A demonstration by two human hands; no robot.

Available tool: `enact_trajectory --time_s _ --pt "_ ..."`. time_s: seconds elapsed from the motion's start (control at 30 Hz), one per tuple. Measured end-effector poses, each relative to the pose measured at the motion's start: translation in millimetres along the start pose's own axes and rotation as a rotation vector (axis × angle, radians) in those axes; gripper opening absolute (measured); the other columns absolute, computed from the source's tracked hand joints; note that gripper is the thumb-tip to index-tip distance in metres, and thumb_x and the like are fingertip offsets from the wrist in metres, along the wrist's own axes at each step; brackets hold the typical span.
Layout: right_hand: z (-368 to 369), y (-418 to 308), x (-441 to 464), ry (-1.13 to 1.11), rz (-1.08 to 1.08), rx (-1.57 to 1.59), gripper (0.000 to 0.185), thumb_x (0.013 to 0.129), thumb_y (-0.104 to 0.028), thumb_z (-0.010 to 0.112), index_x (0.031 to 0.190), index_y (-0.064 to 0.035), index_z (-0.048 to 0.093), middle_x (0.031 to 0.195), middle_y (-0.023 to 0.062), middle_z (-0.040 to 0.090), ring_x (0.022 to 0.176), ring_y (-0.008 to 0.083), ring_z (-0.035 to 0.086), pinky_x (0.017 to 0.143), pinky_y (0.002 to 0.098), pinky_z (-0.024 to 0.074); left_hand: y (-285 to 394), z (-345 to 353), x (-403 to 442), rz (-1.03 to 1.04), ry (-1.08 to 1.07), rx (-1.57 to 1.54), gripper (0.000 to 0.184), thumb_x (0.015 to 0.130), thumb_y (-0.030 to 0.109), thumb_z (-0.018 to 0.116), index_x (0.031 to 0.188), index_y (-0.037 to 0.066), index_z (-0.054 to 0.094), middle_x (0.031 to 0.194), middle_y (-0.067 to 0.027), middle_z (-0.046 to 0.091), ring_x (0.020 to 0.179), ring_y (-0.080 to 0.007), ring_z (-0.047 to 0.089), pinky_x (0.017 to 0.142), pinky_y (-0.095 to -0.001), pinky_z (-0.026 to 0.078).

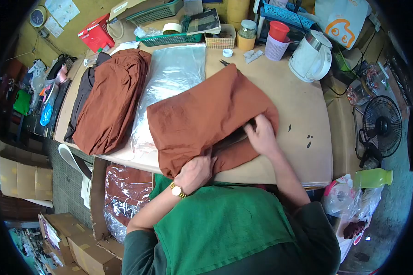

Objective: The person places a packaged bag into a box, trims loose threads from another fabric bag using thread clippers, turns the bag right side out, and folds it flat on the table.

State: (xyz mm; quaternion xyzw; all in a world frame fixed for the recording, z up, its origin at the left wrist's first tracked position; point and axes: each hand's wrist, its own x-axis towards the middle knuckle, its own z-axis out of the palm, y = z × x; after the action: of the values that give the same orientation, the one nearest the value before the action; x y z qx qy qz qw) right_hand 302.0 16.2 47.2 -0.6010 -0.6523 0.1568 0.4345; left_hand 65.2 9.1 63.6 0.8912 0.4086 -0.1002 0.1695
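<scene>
A rust-brown fabric garment [202, 110] lies folded and rumpled on the table in front of me; its exact kind is hidden by the folds. My left hand [195, 173], with a gold watch at the wrist, is closed on the garment's near left edge. On the right side, my right hand [262, 136] grips the edge of a fold, its fingertips partly hidden in the dark opening. The garment's left part overlaps a stack of clear plastic bags [172, 75]. Beyond the bags to the left rests a pile of folded brown garments [112, 98], with a dark one beneath.
Small black snips [224, 63] lie just behind the garment. A white electric kettle [311, 57], purple cup [276, 49] and green baskets [163, 40] line the back. Below the table's left edge, a carton [98, 201] holds plastic-wrapped brown garments. A fan [382, 126] stands right.
</scene>
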Motion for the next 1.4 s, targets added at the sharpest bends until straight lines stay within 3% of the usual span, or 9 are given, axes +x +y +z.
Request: enact_trajectory --time_s 0.23,0.43,0.5,0.57,0.7,0.83,0.97,1.13,1.4 --pt "10.4 31.2 65.9 -0.213 0.253 -0.126 0.013 0.083 -0.006 0.059 0.087 0.0061 0.063 0.081 0.0234 0.065 0.084 0.0401 0.064 0.077 0.0431 0.0497 -23.9 23.7 -2.3 0.284 0.367 -0.042 0.059 0.090 0.023 0.060 0.135 -0.009 0.043 0.137 -0.0269 0.047 0.130 -0.0341 0.046 0.107 -0.0396 0.039" --pt "30.9 78.8 69.4 -0.166 0.304 -0.021 0.013 0.086 -0.007 0.057 0.085 0.0045 0.064 0.071 0.0124 0.066 0.061 0.0202 0.063 0.061 0.0348 0.0492 -28.0 14.2 -7.2 0.559 0.438 -0.291 0.039 0.085 0.017 0.067 0.119 0.002 0.058 0.129 -0.0195 0.056 0.114 -0.0338 0.055 0.092 -0.0410 0.046" --pt "22.3 63.9 62.0 -0.134 0.333 0.312 0.013 0.089 -0.006 0.055 0.089 0.0033 0.065 0.068 0.0048 0.062 0.060 0.0107 0.057 0.059 0.0287 0.0471 -14.9 -5.3 -19.8 0.469 0.707 -0.131 0.033 0.078 0.015 0.072 0.107 0.005 0.060 0.110 -0.0167 0.059 0.098 -0.0293 0.058 0.081 -0.0399 0.047" --pt "23.3 31.9 43.0 -0.217 0.227 0.396 0.012 0.091 -0.006 0.056 0.095 0.0019 0.064 0.067 0.0013 0.058 0.061 0.0082 0.053 0.058 0.0265 0.0455 -16.7 -15.0 -27.1 -0.150 0.644 -0.048 0.028 0.077 0.015 0.073 0.099 0.006 0.059 0.092 -0.0112 0.057 0.090 -0.0306 0.057 0.076 -0.0411 0.046" --pt "52.0 -16.0 1.1 -0.680 0.181 0.360 0.017 0.091 -0.011 0.061 0.101 0.0013 0.065 0.082 0.0086 0.068 0.073 0.0133 0.066 0.065 0.0297 0.0522 -46.3 7.3 -23.2 -0.090 0.645 -0.206 0.016 0.079 0.012 0.070 0.086 0.005 0.058 0.081 -0.0121 0.054 0.078 -0.0313 0.057 0.067 -0.0413 0.047" --pt "69.5 -60.7 -17.1 -0.700 0.230 0.393 0.028 0.087 -0.005 0.063 0.114 0.0016 0.058 0.097 0.0108 0.069 0.082 0.0170 0.067 0.074 0.0313 0.0535 -29.8 -1.6 -24.3 -0.023 0.747 -0.262 0.013 0.080 0.009 0.069 0.083 0.005 0.058 0.079 -0.0120 0.054 0.075 -0.0319 0.057 0.064 -0.0419 0.046" --pt "104.7 -48.1 -35.7 -0.371 0.338 0.921 0.042 0.081 0.011 0.060 0.121 -0.0011 0.052 0.095 0.0050 0.064 0.086 0.0156 0.064 0.078 0.0278 0.0516 -26.0 -3.3 -23.1 0.016 0.840 -0.344 0.013 0.079 0.006 0.071 0.083 0.004 0.058 0.077 -0.0122 0.053 0.073 -0.0324 0.056 0.064 -0.0421 0.045" --pt "85.8 -56.6 -39.1 -0.217 -0.026 0.401 0.007 0.082 0.000 0.067 0.089 0.0009 0.064 0.089 0.0131 0.061 0.079 0.0267 0.063 0.068 0.0360 0.0499 -28.6 -0.7 -23.6 0.004 0.893 -0.464 0.016 0.078 0.003 0.073 0.084 0.003 0.058 0.075 -0.0113 0.056 0.068 -0.0299 0.057 0.060 -0.0389 0.045" --pt "97.1 -54.2 -46.5 -0.101 -0.111 0.493 0.011 0.084 0.000 0.064 0.086 0.0005 0.053 0.084 0.0123 0.058 0.073 0.0230 0.058 0.067 0.0337 0.0481 -23.9 -8.5 -28.9 -0.050 0.874 -0.547 0.020 0.077 0.005 0.076 0.089 0.000 0.061 0.073 -0.0121 0.061 0.063 -0.0263 0.063 0.058 -0.0341 0.049"
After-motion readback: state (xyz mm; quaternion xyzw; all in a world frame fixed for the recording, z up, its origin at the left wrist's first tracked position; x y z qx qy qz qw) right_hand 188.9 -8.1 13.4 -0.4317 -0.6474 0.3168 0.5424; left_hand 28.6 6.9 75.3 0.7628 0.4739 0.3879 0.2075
